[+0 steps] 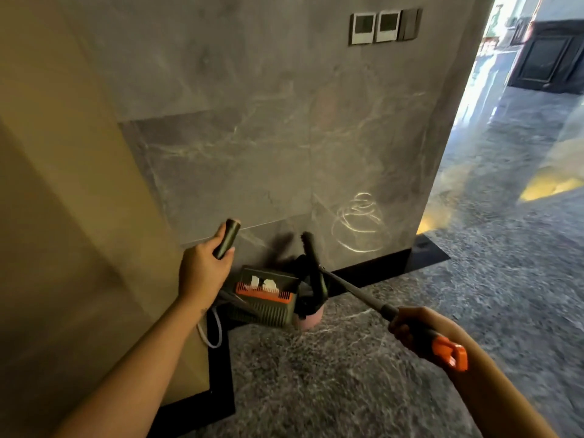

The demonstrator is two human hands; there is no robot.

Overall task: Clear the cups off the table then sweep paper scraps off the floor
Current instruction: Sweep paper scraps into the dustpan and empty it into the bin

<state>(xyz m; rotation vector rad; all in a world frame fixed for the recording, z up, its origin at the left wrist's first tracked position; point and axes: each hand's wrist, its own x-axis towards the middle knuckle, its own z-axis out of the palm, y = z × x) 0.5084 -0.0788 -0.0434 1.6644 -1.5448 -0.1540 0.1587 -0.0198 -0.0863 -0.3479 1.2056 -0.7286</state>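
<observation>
the broom head (pixel 311 289) beside the dustpan (pixel 268 308) is blurred and half hides a pink thing (pixel 311 321).

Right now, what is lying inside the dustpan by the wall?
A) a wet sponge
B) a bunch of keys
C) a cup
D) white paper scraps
D: white paper scraps lie in the green dustpan, just behind its orange comb. The left hand grips the dustpan's handle, and the right hand grips the broom.
</observation>
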